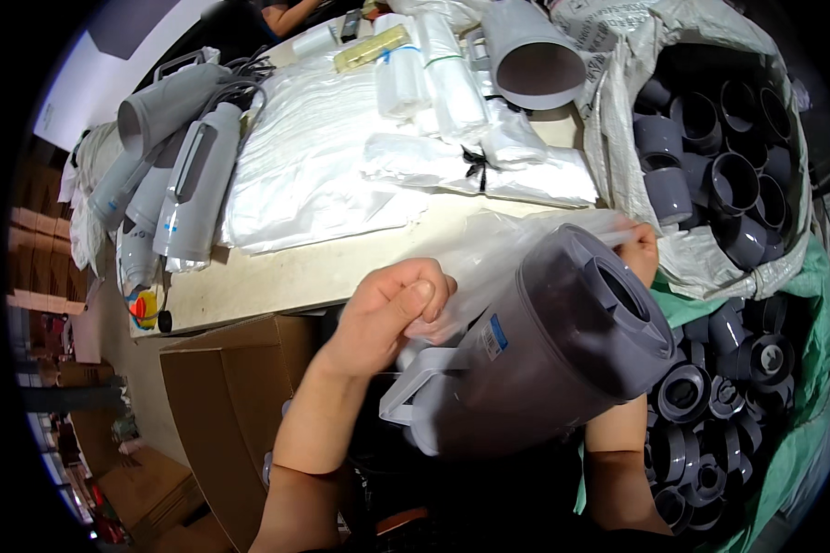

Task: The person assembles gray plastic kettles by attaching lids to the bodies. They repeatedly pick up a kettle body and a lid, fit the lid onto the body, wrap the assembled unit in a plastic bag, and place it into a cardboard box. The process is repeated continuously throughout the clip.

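A grey plastic jug-like container (526,359) with a side handle (415,387) and a small blue-and-white label leans tilted in front of my body, its ribbed round end up to the right. Behind its upper part a clear plastic bag (503,253) is stretched between my hands. My left hand (392,300) is closed in a fist on one side of the bag, just above the handle. At the other side my right hand (638,251) pinches the bag, partly hidden by the container. What supports the container from below cannot be seen.
Flat plastic bags (295,147) lie stacked on the table (240,286), with several similar grey containers (198,184) at left. A wide grey piece (535,55) stands at the back. Sacks at right, one white (613,138), one green (816,323), hold grey parts. A cardboard box (235,378) stands below.
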Demonstrator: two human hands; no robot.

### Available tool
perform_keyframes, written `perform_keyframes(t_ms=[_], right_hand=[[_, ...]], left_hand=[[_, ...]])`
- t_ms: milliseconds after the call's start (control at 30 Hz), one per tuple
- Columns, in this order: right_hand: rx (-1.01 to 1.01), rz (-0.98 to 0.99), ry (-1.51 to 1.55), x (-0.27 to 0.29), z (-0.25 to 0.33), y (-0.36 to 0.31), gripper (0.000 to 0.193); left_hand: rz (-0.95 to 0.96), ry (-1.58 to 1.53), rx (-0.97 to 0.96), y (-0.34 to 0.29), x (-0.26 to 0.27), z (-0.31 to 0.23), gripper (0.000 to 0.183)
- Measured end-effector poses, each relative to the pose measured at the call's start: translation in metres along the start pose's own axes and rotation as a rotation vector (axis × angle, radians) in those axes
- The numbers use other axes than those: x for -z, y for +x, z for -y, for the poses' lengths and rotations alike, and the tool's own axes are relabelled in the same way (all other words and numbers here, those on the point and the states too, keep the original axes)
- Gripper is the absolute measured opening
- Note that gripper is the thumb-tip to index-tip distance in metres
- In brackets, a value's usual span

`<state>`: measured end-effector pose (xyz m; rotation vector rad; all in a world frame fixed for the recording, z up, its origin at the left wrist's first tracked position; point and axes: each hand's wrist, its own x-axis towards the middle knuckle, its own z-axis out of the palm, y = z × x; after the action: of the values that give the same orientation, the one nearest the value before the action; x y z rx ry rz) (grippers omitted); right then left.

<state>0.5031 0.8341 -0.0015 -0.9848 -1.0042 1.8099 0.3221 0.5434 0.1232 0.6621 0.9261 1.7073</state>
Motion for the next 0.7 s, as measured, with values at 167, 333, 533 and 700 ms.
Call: perform_keyframes(t_ms=[167,333,533,700], right_hand=[[-0.079,0.002,0.430,-0.014,0.042,-0.020,0.018],[0.742,-0.259,-0.225,0.026,0.020,-0.081,0.026],[0.221,-0.003,-0.528,0.061,-0.069,-0.198,0.041],[0.073,0.590,-0.487,0.004,-0.077,-0.281,0.074]], left_hand=[[-0.269,0.694,-0.028,0.039,0.016,-0.005,0.011],[-0.441,0.768,-0.166,0.052,-0.021,-0.023,0.015],[0.031,1.461,-0.677,-0.101,0.026,0.017,0.010],[0.269,1.536,0.052,-0.265,0.025,0.055,0.012]])
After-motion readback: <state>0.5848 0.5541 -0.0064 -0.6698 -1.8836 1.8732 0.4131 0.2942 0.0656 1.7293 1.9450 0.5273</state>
